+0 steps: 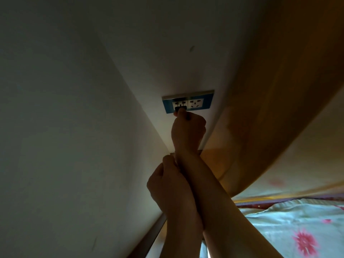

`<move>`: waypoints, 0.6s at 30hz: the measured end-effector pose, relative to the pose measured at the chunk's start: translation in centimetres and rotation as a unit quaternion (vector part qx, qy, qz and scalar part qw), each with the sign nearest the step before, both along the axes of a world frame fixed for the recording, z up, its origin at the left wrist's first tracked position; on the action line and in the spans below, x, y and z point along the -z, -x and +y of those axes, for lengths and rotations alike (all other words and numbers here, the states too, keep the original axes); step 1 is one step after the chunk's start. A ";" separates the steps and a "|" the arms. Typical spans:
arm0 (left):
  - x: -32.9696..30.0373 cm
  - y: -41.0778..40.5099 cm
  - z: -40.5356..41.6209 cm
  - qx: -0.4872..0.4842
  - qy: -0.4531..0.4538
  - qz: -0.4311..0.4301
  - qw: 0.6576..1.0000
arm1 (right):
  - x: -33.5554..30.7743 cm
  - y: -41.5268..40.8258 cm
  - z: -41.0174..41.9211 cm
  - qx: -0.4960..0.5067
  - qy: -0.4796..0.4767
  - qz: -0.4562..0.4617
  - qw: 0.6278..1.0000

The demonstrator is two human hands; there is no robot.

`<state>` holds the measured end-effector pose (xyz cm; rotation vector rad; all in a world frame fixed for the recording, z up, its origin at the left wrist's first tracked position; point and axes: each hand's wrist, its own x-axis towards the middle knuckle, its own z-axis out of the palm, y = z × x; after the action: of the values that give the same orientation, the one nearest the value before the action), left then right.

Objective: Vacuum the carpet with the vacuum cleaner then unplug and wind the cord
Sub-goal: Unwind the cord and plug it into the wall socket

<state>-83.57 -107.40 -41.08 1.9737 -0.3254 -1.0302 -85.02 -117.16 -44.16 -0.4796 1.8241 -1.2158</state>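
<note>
A double wall socket with a blue frame sits on the white wall. A black plug is in its left outlet. My right hand reaches up from the lower right and pinches the plug between thumb and fingers. My left hand is lower down, fingers curled closed, pressed against my right forearm. No cord shows in it, and neither the cord nor the vacuum cleaner is in view.
A wooden headboard runs along the right of the socket. A bed with a pale green flowered cover fills the lower right. A dark skirting strip runs along the foot of the wall.
</note>
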 end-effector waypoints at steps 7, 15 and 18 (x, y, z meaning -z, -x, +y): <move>-0.3 -0.6 0.2 -0.027 -0.003 0.039 0.999 | -1.3 -0.2 -1.4 0.007 -0.031 0.000 0.999; -0.8 -0.8 -0.2 -0.040 0.003 0.040 0.998 | -1.6 -0.2 -1.5 0.004 -0.057 0.007 0.998; -1.0 -0.7 0.4 -0.027 0.014 0.047 0.998 | -1.4 -0.2 -1.3 -0.014 -0.061 0.014 0.998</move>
<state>-82.82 -107.04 -40.09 1.8932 -0.2328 -1.0737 -84.86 -118.47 -42.79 -0.4539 1.8960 -1.0758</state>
